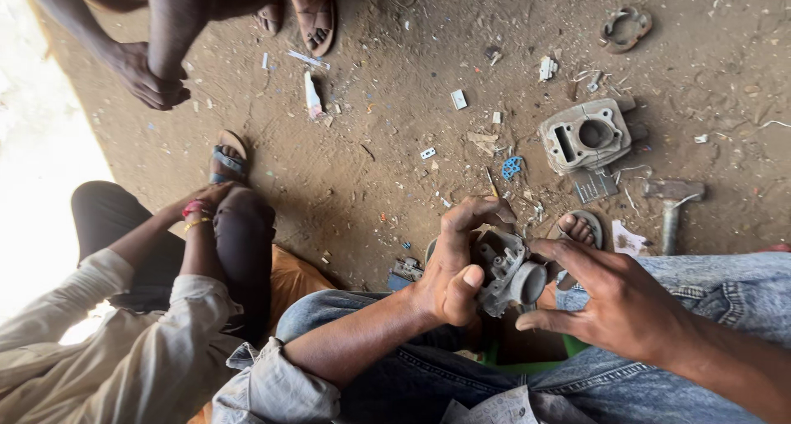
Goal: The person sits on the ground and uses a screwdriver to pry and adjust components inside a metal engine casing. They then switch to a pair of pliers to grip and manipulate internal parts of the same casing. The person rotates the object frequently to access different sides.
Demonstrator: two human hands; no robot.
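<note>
1. Here, left hand (451,267) curled around grey metal carburetor (509,274), fingers clamped over its top, thumb pressed on its side.
2. Right hand (614,296) beside it, fingers apart, fingertips touching the round end.
3. Carburetor held above denim-clad knees, over dirt floor (371,168).

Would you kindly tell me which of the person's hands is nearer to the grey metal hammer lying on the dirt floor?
Right. The right hand sits just below-left of the grey metal hammer, while the left hand, gripping the grey metal carburettor, is farther left.
</note>
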